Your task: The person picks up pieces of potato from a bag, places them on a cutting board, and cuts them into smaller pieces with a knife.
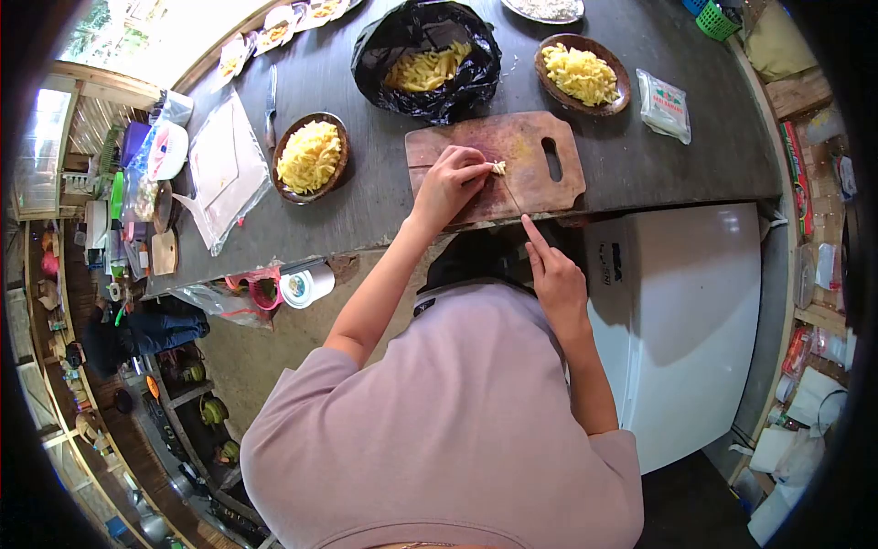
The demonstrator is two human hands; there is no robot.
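On the wooden cutting board (pixel 540 188), my left hand (pixel 450 183) pinches a small bundle of pale yellow food strips (pixel 498 168) near the board's middle. My right hand (pixel 554 273) grips a knife (pixel 513 196) at the board's front edge, index finger stretched along it. The thin blade points away from me toward the strips; its handle is mostly hidden in my palm. Just beyond the board, a black plastic bag (pixel 368 69) holds larger yellow cut pieces (pixel 428 69). Brown bowls heaped with yellow shreds (pixel 309 157) stand on either side of the board.
Another knife (pixel 271 110) lies by the left bowl, beside clear plastic sheets (pixel 219 174). To the right are a white packet (pixel 664 106) and a green basket (pixel 715 22). A white appliance (pixel 695 311) stands below the table's edge. Someone in jeans (pixel 169 331) is at far left.
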